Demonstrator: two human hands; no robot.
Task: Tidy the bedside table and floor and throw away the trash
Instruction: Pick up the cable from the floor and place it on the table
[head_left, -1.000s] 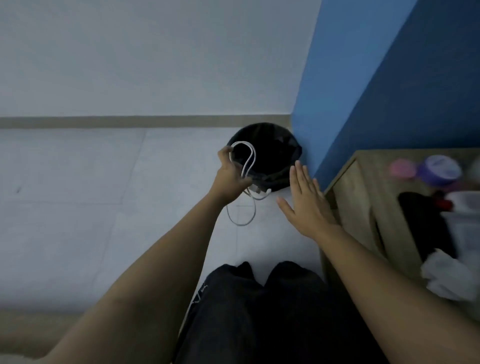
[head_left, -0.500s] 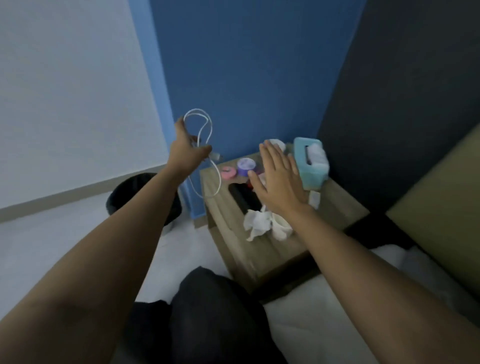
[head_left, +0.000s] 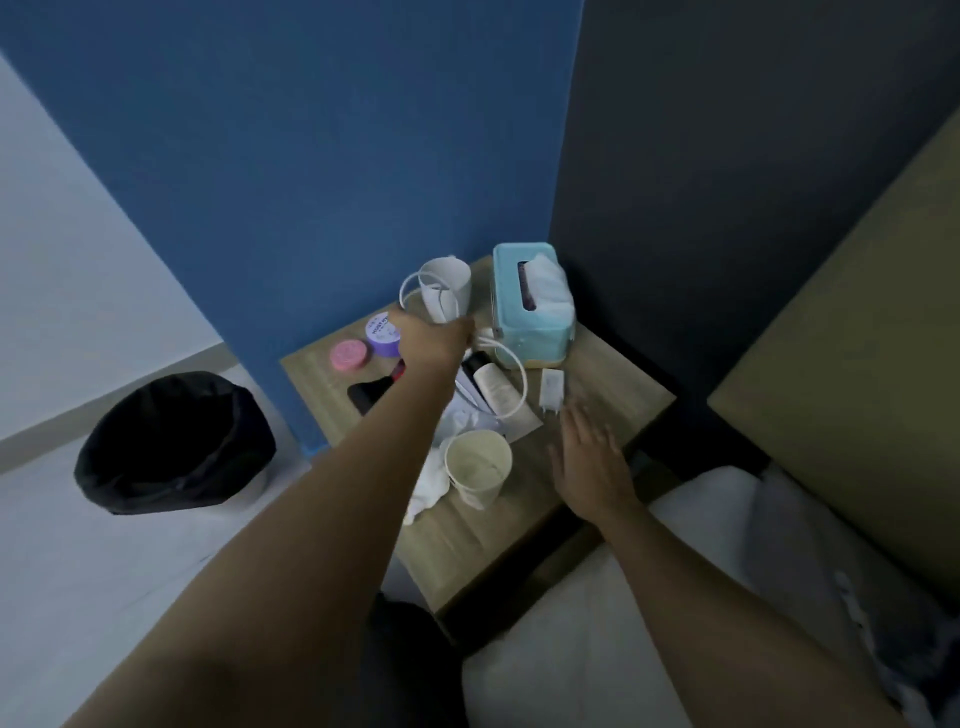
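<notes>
My left hand (head_left: 434, 340) grips a looped white cable (head_left: 511, 366) over the back of the wooden bedside table (head_left: 467, 545), next to the teal tissue box (head_left: 530, 304). The cable trails down across a small bottle (head_left: 493, 389) towards a white charger plug (head_left: 551, 389). My right hand (head_left: 589, 462) hovers flat and open above the table's right front part, holding nothing. A white paper cup (head_left: 475, 465) stands near the front beside crumpled tissues (head_left: 431, 480). Another white cup (head_left: 447, 288) stands at the back.
A bin lined with a black bag (head_left: 174, 444) stands on the floor left of the table. A pink tin (head_left: 349, 354), a purple jar (head_left: 383, 332) and a black phone (head_left: 366, 395) lie on the table's left part. The bed (head_left: 701, 597) is at the right.
The view swung from the bin to the table. My left hand carried the cable from above the bin to the table's back. My right hand moved to the table's right front.
</notes>
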